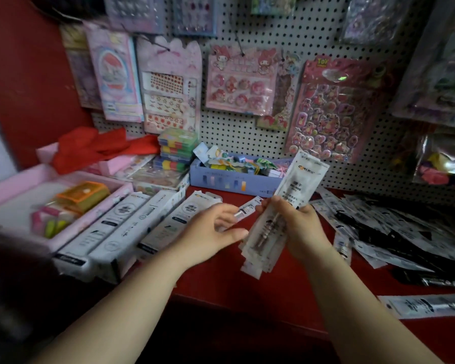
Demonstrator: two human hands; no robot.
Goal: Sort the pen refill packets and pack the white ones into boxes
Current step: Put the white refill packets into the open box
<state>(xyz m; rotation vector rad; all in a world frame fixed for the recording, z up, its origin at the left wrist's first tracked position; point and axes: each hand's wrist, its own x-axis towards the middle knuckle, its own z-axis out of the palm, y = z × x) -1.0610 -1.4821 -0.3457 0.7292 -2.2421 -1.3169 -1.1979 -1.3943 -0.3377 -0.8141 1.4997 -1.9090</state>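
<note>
My right hand grips a stack of white pen refill packets, held upright and fanned above the red counter. My left hand sits just left of the stack, fingers loosely curved near its lower part, and I cannot tell whether it touches it. One white packet lies on the counter behind the left fingers. Three long white boxes lie side by side to the left. A heap of mixed black and white packets covers the counter on the right.
A pink tray with small items stands at the far left. A blue box of stationery stands at the back, under a pegboard hung with sticker packs. A single packet lies near the counter's front right edge.
</note>
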